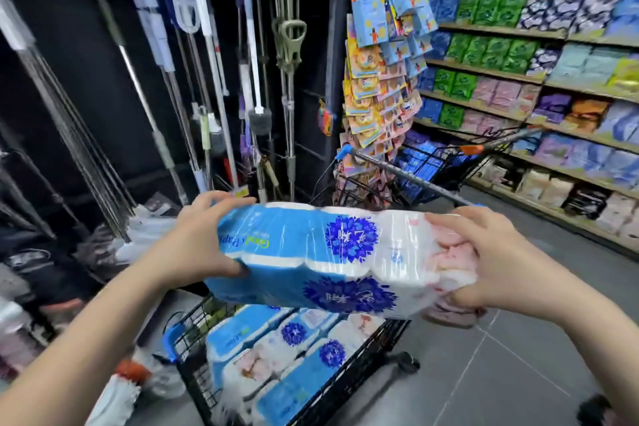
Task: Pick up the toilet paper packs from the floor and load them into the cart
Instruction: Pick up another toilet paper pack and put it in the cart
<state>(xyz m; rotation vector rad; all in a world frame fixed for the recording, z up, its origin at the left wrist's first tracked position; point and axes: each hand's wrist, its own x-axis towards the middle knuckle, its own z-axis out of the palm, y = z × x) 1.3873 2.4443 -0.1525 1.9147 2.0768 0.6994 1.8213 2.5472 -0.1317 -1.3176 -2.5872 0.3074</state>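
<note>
Head camera: a long plastic-wrapped pack of white toilet paper rolls, printed in light blue with dark blue flowers point(311, 252), was held in the air between both hands, lying lengthwise from left to right. It hung directly above the black wire shopping cart with blue corner caps point(366, 370) and did not touch it. The left hand point(200, 239) grasped the pack's blue end, fingers curled over the top edge and thumb pressed under the side. The right hand point(484, 259) clutched the white-and-pink end, fingers dug into the wrapping and thumb across the top.

Inside the cart, more packs of the same blue and white toilet paper point(276, 356) lay stacked side by side, filling much of the basket. The cart stood on a grey tiled floor point(501, 373).

To the left, long-handled mops and brooms point(207, 79) hung against a dark wall. A hanging rack of colourful carded items point(377, 73) stood past the pack, and a second black wire cart with a blue-tipped handle point(432, 166) stood beside it. On the right, wooden shelves point(484, 69) carried rows of green, blue, purple and pink soft packages.
</note>
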